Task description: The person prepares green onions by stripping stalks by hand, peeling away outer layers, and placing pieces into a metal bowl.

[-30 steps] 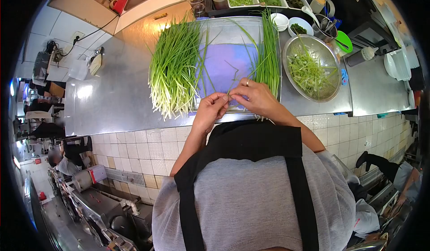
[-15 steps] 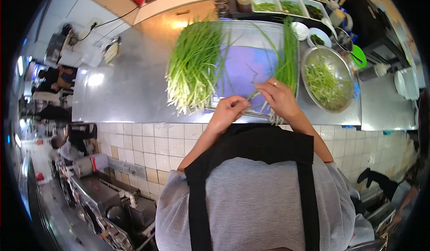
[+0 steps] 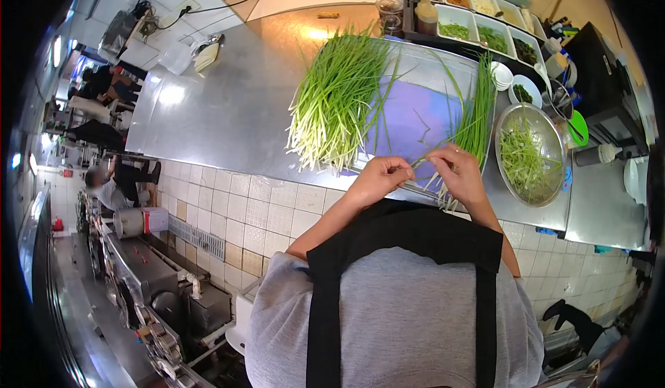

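Observation:
My left hand (image 3: 385, 179) is pinched, thumb against fingers, at one end of a thin spring onion (image 3: 420, 161). My right hand (image 3: 458, 172) grips the same strand a short way to the right, over the near edge of a metal tray (image 3: 429, 61). A small bunch of spring onions (image 3: 479, 114) lies along the tray's right side, its white root ends showing below my right hand. On the left rests a large pile of spring onions (image 3: 339, 100), white ends towards me. Loose green bits lie on the blue-purple sheet (image 3: 409, 114) between them.
A steel colander (image 3: 500, 154) with pale green trimmings stands to the right. Behind it are a bowl of chopped greens (image 3: 524, 91), stacked white dishes (image 3: 501, 76) and several topping containers (image 3: 457, 24). Cloth and cables lie at the counter's far left.
The view has shifted, so the counter appears further right and tilted. Both hands stay close together in front of the tray, still pinching the strand.

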The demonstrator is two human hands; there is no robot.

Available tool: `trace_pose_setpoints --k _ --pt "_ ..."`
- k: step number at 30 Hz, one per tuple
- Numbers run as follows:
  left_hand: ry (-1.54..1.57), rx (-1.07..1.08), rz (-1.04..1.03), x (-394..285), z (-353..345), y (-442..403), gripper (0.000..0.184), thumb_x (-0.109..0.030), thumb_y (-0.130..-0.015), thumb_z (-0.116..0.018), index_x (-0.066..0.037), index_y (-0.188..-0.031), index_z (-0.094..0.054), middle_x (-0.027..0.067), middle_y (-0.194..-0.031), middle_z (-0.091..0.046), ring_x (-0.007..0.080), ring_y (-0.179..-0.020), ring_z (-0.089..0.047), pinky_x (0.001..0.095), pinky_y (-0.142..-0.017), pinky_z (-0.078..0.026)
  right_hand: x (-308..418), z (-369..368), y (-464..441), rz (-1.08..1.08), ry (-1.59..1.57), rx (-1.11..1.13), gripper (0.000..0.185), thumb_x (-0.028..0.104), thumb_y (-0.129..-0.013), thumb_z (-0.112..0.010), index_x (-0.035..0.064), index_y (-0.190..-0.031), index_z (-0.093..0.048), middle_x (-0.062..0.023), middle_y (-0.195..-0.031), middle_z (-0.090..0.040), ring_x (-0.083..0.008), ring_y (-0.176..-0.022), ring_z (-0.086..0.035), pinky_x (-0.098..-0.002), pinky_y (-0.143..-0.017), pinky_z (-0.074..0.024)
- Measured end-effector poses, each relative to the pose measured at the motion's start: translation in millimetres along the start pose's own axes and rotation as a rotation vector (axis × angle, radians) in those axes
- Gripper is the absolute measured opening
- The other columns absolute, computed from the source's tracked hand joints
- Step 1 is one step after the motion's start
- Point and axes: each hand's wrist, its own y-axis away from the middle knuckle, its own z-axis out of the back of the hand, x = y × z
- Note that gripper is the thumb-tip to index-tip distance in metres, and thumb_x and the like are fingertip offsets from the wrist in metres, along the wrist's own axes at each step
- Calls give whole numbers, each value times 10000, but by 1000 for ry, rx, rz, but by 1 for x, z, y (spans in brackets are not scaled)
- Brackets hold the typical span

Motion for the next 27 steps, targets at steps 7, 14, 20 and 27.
trace_pose_setpoints --k 7,14,20,27 --pt "-345 -352 -358 -15 29 -2 124 -118 -827 -593 -17 -852 -660 57 -732 -608 155 -661 -557 281 -613 -438 7 48 -1 -19 9 -379 93 51 -846 -585 5 -892 -651 -57 -783 -581 -125 -712 -528 -236 -618 -409" --pt "-971 -1019 -518 -78 103 -28 177 -177 -810 -623 -36 -904 -675 175 -838 -627 328 -741 -613 400 -680 -479 -26 131 16 -72 674 -602 150 106 -878 -559 36 -932 -680 -115 -887 -588 -229 -802 -585 -309 -664 -465" --pt "-910 -1161 -416 -71 170 -27 178 -189 -784 -607 -47 -858 -683 198 -865 -638 356 -784 -623 427 -713 -491 -60 156 35 -272 933 -368 213 79 -814 -596 70 -1022 -640 -163 -1036 -580 -317 -880 -593 -387 -722 -479" --pt "-695 -1008 -63 7 240 -11 245 -250 -748 -615 -54 -870 -699 193 -823 -658 334 -799 -643 385 -735 -498 8 119 -24 100 807 -410 270 47 -784 -599 62 -1053 -600 -154 -1116 -560 -324 -983 -567 -377 -811 -462"
